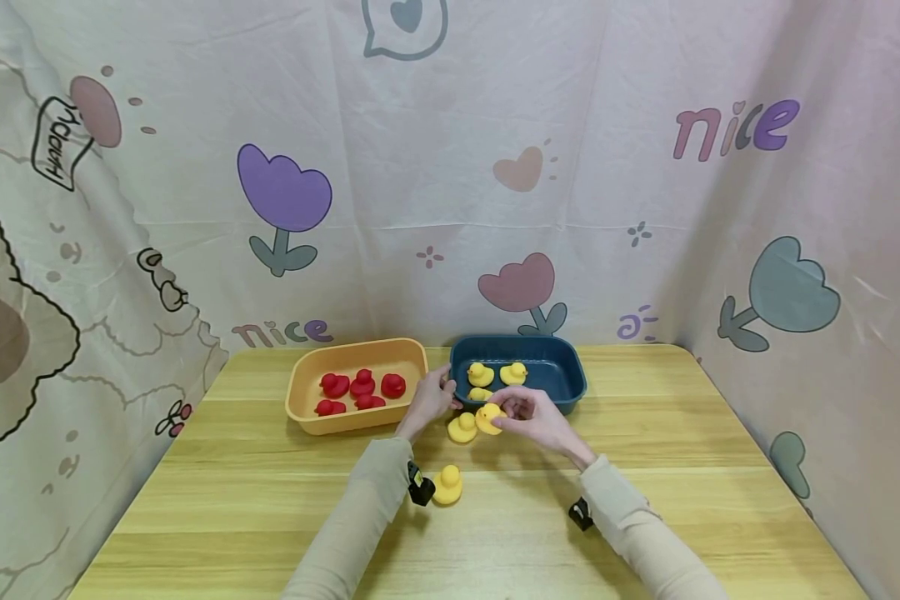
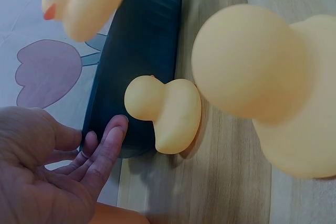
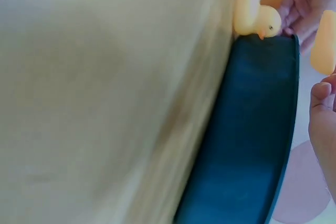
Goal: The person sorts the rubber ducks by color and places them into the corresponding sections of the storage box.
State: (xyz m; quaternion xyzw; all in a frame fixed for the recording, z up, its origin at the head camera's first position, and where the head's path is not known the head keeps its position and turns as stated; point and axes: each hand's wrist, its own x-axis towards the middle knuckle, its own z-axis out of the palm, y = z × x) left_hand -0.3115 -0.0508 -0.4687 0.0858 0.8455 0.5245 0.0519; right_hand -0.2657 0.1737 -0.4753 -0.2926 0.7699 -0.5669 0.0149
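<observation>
My right hand (image 1: 538, 418) pinches a yellow rubber duck (image 1: 487, 419) by its side, in front of the dark blue bin (image 1: 547, 352). In the left wrist view this duck (image 2: 86, 6) is raised above the bin's rim, its orange beak showing. My left hand (image 1: 429, 400) grips the bin's near left corner, thumb and fingers on either side of the rim. Three yellow ducks (image 1: 513, 373) are inside the blue bin. Another yellow duck (image 1: 461, 428) sits on the table by the bin's front wall, and one more duck (image 1: 447, 485) is nearer, beside my left wrist.
An orange-yellow bin (image 1: 356, 422) with several red rubber ducks (image 1: 362, 384) stands left of the blue bin, close to my left hand. Both bins stand on the wooden table (image 1: 645, 433) near its back edge. A printed curtain (image 1: 420, 167) hangs behind.
</observation>
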